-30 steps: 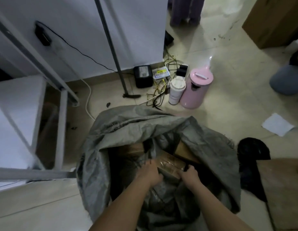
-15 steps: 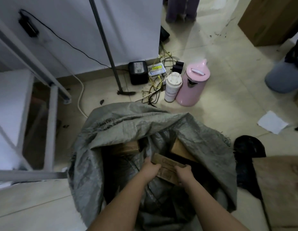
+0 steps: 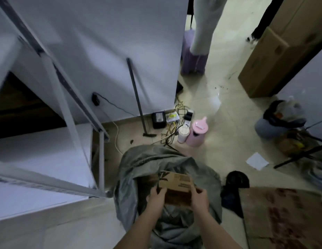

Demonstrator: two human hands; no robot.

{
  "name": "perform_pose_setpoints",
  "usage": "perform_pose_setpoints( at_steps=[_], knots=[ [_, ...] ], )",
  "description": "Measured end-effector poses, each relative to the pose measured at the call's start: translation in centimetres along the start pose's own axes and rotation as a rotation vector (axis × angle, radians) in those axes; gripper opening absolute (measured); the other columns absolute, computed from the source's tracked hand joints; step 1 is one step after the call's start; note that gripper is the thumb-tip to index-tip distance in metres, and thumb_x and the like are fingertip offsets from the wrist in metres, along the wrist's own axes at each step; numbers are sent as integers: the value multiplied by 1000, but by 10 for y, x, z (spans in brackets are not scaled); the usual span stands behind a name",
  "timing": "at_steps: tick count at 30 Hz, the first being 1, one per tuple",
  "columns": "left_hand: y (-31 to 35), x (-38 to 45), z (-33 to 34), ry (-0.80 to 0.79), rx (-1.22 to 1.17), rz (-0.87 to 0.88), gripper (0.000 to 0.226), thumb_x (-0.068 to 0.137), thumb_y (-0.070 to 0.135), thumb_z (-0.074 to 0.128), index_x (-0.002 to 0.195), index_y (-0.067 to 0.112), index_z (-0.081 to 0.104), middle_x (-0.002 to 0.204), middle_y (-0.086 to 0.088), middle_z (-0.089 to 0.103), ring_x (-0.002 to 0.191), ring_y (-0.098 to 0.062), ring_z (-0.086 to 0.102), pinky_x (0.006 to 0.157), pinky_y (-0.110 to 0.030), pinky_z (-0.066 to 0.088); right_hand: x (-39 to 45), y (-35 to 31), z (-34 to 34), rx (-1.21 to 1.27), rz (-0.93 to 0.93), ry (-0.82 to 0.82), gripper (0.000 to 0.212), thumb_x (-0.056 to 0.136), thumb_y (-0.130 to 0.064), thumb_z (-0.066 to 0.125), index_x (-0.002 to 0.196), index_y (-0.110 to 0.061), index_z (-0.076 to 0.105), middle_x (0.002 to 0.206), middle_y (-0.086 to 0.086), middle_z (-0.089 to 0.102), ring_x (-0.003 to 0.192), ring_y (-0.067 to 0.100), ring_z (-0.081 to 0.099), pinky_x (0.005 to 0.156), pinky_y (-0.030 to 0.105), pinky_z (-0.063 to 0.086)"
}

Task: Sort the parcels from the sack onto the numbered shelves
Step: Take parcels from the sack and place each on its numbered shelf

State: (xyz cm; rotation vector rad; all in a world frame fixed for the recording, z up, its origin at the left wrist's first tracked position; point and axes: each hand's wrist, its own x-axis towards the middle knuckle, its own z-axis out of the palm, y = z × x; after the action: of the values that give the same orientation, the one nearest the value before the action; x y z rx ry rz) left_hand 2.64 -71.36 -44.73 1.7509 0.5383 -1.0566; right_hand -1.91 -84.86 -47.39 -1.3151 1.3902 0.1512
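There is one view only, from a camera on the person's head, looking forward and steeply down. It sits close above the sack (image 3: 138,169) at the person's feet, so both forearms run up from the bottom edge to the hands, left (image 3: 156,196) and right (image 3: 199,198). The wide lens bends the shelf (image 3: 48,159) frame at left and takes in the floor (image 3: 219,123) ahead as far as the wall (image 3: 111,51). The far edges are blurred.
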Motion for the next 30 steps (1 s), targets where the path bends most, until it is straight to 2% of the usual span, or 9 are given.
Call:
perform_pose_setpoints(
  at_steps=[2,5,8,10,14,16,19,24,30],
  knots=[
    [25,-42,-11,0,-85,31,62,95,51,46,147,22,27,145,-12,37,126,-30,42,101,-35,37,-35,-25,-16,74,5,-46,20,96,-31,57,105,-16,47,109,11,59,98,29,61,91,51,53],
    [49,-93,-24,45,-186,110,56,92,41,59,135,15,35,134,-12,46,106,-22,48,86,-30,40,-75,-46,-34,150,6,-136,22,96,-22,56,112,-16,42,115,12,56,104,32,58,92,55,51],
    [66,-130,-36,97,-246,172,59,83,35,72,126,13,38,128,-10,49,109,-24,51,96,-34,44,-120,-64,-51,241,-22,-219,22,98,-9,50,118,-11,40,115,13,52,103,31,55,78,48,53],
    [73,-141,-42,131,-207,220,72,78,29,78,132,12,34,127,-8,48,117,-25,49,105,-37,41,-136,-74,-57,192,-13,-250,28,99,-7,47,127,-9,41,118,15,50,98,28,52,65,38,49],
    [72,-165,-52,248,122,495,92,69,27,84,141,16,28,140,-5,40,124,-18,46,108,-34,39,-172,-88,-67,123,-22,-377,36,101,-18,48,134,-6,41,129,15,53,74,14,50,58,26,40],
    [69,-178,-55,300,263,610,94,68,33,84,142,20,27,141,0,39,125,-14,46,105,-32,42,-190,-97,-73,159,7,-453,29,103,-29,43,124,-12,49,115,8,58,72,12,50,61,25,41],
    [64,-193,-59,359,463,803,94,67,36,83,142,23,29,140,5,40,125,-11,46,102,-28,43,-195,-98,-73,226,83,-564,51,98,-55,38,119,-14,59,93,4,67,81,20,60,85,38,46],
    [61,-204,-68,409,607,994,88,67,32,83,140,23,34,137,4,44,122,-12,50,97,-21,42,-194,-99,-70,264,93,-604,68,87,-68,45,119,-11,64,109,15,70,92,33,69,72,40,55],
    [50,-211,-67,451,680,1191,87,64,26,82,139,16,38,133,-1,47,122,-16,50,100,-22,44,-210,-98,-65,392,162,-711,80,78,-78,45,129,-18,60,125,18,63,114,38,60,80,49,54]
  ],
)
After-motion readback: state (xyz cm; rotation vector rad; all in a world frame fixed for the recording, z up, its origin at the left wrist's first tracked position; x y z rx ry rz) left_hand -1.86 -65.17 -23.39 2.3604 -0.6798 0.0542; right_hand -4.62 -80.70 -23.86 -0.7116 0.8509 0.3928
